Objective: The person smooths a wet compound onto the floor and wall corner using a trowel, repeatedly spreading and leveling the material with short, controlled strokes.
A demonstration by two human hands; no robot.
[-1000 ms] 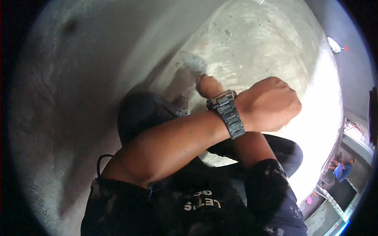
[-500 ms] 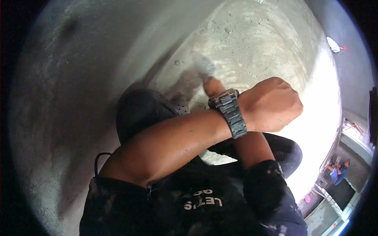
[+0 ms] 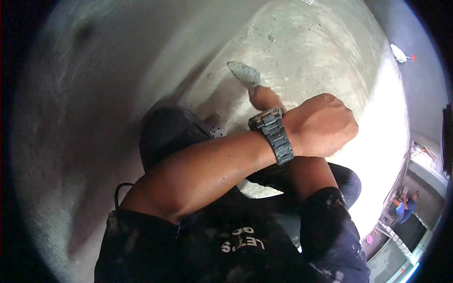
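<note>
My left hand, with a dark watch on its wrist, crosses over my right forearm, its fingers curled into a fist; whatever it may hold is hidden. Beyond it, my right hand grips the handle of a pointed trowel with a grey, cement-coated blade. The blade is over a rough, pale grey cement surface; whether it touches is unclear. A perforated shoe shows beside my dark-clad knee.
A shaded cement surface curves along the left. A white object with a red part sits at upper right. At lower right, beyond a bright area, another person in blue works near pale blocks and a pink item.
My right hand and trowel have shifted slightly rightward and upward, and the blade, blurred before, shows more sharply. My left arm is nearly unmoved. The other person has shifted a little.
</note>
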